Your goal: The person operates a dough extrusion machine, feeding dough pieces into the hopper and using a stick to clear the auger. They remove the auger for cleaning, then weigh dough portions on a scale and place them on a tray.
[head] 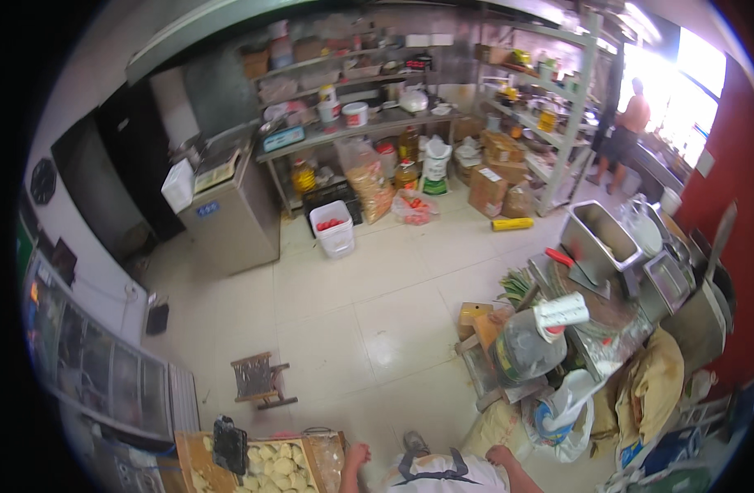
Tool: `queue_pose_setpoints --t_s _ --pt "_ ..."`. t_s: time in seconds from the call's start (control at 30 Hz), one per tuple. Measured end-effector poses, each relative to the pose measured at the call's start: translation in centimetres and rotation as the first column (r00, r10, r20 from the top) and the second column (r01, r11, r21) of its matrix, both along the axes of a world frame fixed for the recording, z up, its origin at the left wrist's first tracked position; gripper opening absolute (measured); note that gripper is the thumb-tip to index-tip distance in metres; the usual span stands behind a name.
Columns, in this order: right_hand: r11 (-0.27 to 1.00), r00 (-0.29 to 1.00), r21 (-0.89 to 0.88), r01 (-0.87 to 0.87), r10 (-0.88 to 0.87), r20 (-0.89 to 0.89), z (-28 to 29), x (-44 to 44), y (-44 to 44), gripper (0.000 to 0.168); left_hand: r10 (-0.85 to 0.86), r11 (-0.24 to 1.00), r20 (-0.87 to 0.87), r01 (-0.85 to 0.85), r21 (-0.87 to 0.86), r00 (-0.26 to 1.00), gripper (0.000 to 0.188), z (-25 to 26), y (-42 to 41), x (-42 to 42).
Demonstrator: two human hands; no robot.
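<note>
Low in the head view, my left hand (357,455) hangs with curled fingers beside the right edge of a wooden work table (327,459). On that table lies a board or tray full of pale dough pieces (279,465), with a black phone or tablet on a stand (230,445) at its left. My right hand (499,456) is loosely curled on the other side of my body, near a pale woven sack (495,431). Nothing can be made out in either hand. A white apron with dark straps (441,474) covers my front.
A small folding stool (253,377) stands on the tiled floor ahead. At right, a large plastic bottle (528,348) stands beside a round chopping board with a cleaver (583,277). A white bucket of red items (332,229) stands before the shelves. Another person (626,132) stands far off by the window.
</note>
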State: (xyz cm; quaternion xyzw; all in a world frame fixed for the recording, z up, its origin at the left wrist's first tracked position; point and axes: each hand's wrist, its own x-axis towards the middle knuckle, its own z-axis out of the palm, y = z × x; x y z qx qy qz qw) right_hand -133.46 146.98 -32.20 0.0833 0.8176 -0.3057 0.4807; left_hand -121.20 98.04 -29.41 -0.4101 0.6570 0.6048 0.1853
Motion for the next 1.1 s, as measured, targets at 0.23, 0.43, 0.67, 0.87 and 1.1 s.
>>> queue_pose_setpoints --t_s 0.23,0.43,0.67,0.87,1.1 --pt "0.984 0.923 -0.023 -0.176 0.157 -0.352 4.5 -14.8 -16.8 0.021 0.228 0.971 -0.052 -0.223 0.082 0.972 0.017 1.8 -6.6 -6.0" --pt "0.896 0.836 0.053 -0.440 0.431 -0.340 3.7 -24.9 -30.9 0.024 0.303 0.952 0.129 -0.306 -0.001 0.944 0.014 -1.0 -12.8 -4.1" --pt "0.942 0.928 -0.145 -0.304 0.257 -0.271 -0.9 -40.3 -45.1 0.020 0.281 0.960 0.314 -0.260 -0.109 0.907 0.014 1.6 -22.5 -14.7" --pt "0.862 0.874 -0.169 -0.478 0.450 -0.182 -0.8 -51.7 -55.9 0.020 0.378 0.904 0.027 -0.363 -0.226 0.925 0.015 5.5 -33.5 -24.2" --pt "0.848 0.855 -0.118 -0.516 0.503 -0.127 1.2 -58.6 -64.6 0.021 0.485 0.822 -0.294 -0.544 -0.168 0.823 0.018 12.0 -42.7 -37.0"
